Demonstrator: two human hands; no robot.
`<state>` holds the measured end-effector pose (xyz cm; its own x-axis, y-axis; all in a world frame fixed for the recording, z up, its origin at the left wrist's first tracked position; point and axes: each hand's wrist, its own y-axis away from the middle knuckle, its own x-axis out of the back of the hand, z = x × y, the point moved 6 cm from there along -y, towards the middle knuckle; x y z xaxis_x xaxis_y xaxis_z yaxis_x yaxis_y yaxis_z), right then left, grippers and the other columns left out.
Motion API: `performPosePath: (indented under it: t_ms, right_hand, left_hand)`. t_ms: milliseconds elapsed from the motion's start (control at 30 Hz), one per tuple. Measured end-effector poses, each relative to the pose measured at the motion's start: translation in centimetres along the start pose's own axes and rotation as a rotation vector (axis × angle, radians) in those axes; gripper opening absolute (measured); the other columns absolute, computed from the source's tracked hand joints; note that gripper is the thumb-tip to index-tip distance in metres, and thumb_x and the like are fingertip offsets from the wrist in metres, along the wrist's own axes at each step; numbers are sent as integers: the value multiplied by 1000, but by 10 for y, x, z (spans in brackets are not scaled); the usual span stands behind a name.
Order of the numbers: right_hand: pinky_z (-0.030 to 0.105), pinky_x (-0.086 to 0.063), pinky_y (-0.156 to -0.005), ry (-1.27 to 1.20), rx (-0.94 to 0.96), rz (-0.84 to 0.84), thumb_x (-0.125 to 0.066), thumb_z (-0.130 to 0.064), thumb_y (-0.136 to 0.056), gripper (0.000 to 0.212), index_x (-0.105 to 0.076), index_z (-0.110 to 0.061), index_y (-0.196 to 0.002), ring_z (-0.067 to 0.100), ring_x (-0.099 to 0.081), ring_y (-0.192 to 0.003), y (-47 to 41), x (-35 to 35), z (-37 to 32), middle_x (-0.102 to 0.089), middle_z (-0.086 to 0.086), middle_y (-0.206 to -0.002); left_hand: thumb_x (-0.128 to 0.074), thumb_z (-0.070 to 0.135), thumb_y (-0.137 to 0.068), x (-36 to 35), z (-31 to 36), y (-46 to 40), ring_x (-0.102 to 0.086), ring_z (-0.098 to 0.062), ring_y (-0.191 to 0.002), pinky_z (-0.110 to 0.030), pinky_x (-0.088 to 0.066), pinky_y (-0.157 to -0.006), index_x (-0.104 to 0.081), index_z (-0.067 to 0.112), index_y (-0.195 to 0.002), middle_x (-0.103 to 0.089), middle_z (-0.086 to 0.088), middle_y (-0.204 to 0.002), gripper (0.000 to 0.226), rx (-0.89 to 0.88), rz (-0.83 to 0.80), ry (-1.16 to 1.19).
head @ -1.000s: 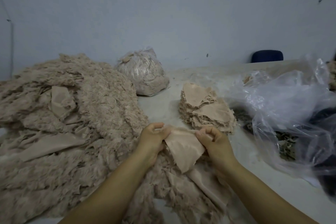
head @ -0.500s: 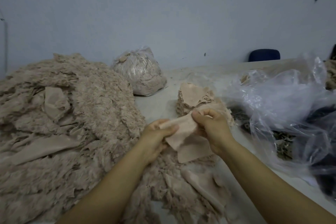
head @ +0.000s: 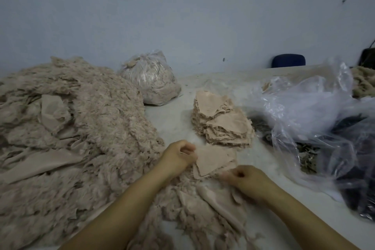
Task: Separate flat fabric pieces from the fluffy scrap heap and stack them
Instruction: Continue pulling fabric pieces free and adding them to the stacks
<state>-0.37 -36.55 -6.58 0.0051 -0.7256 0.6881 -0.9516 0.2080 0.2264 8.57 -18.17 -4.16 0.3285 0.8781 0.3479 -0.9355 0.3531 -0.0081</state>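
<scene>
A big fluffy beige scrap heap (head: 81, 140) covers the left half of the table and spills toward me. A stack of flat beige fabric pieces (head: 221, 122) stands at the centre. Just in front of it one flat fabric piece (head: 215, 159) lies spread on the table. My left hand (head: 179, 156) pinches its left corner with curled fingers. My right hand (head: 248, 179) is curled at the piece's near right edge and pinches it; its fingertips are blurred. More loose scraps (head: 205, 205) lie under and between my forearms.
A tied clear bag of scraps (head: 151, 79) sits at the back beside the heap. Crumpled clear plastic bags (head: 316, 119) with dark contents fill the right side. A blue chair back (head: 288, 60) shows behind the table. A bare strip of table (head: 172, 119) runs between heap and stack.
Both hands have lowered the flat piece from mid-air onto the table in front of the stack. My right hand has slid down to the piece's near right edge.
</scene>
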Motion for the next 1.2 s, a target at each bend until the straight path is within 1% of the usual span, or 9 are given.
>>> performPosePath:
  t_ms: [100, 233, 367, 500, 633, 933, 1033, 1100, 1200]
  right_hand:
    - [20, -43, -53, 129, 56, -105, -74, -54, -74, 42, -52, -21, -57, 2, -51, -47, 12, -9, -7, -59, -8, -54]
    - [17, -35, -53, -176, 268, 107, -66, -27, -89, 28, -51, -20, -66, 1, -43, -53, 16, 2, -28, -50, -12, -56]
    - [14, -32, -46, -538, 324, 116, -59, -21, -94, 21, -53, -12, -76, 3, -38, -47, 15, 5, -48, -45, -13, -51]
    - [17, -36, -41, -858, 327, 5, -59, -17, -92, 13, -54, -10, -82, 5, -44, -44, 16, -2, -61, -53, -5, -53]
    - [21, -46, -48, -993, 354, -17, -71, -18, -74, 18, -59, -10, -85, 11, -54, -53, 16, 0, -65, -59, 1, -63]
    - [18, -52, -54, -985, 246, -14, -64, 13, -80, 21, -59, -3, -94, 11, -63, -58, 9, -6, -40, -66, 5, -69]
    - [21, -55, -58, -977, 147, 43, -60, -2, -91, 11, -59, 1, -101, 16, -64, -65, 2, -6, -29, -66, 12, -78]
    - [27, -56, -68, -972, 136, 54, -55, -25, -95, 27, -62, -2, -107, 20, -66, -79, -3, -10, -31, -68, 14, -92]
    - [35, -55, -82, -985, 212, -128, -50, -46, -92, 46, -68, -8, -110, 27, -68, -98, -4, -25, -55, -71, 14, -104]
  left_hand:
    - [-67, 11, -86, -15, 1, 16, -58, -13, -55, -27, -48, -58, -62, 16, -88, -64, -5, -74, 7, 27, -240, 22]
    - [-62, 41, -85, -24, 3, 34, -56, -11, -51, -23, -48, -47, -59, 17, -88, -59, -6, -76, 25, 115, -361, 79]
    - [-59, 65, -77, -36, 7, 44, -63, -14, -92, -32, -54, -80, -58, 24, -113, -63, -6, -108, 54, 210, -490, 229]
    - [-78, 30, -64, -33, 12, 43, -67, -17, -87, -34, -54, -77, -60, 12, -106, -71, -5, -92, 49, 235, -404, 553]
    - [-72, 1, -67, -24, 14, 42, -69, -25, -87, -31, -58, -75, -61, -5, -113, -69, -20, -104, 48, 211, -382, 717]
    - [-60, 5, -86, 11, 15, 26, -69, -19, -64, -28, -58, -58, -64, 0, -90, -72, -14, -76, 8, 83, 52, 806]
    - [-56, 9, -91, 15, 18, 24, -68, -19, -65, -28, -58, -60, -66, 3, -90, -72, -12, -77, 12, 41, 58, 716]
    - [-56, 12, -92, 11, 22, 21, -66, -17, -67, -27, -56, -61, -67, 5, -90, -71, -10, -78, 14, 3, 33, 595]
    - [-55, 12, -93, -3, 36, 16, -65, -17, -69, -28, -55, -64, -67, 6, -90, -71, -9, -80, 13, -61, -18, 535]
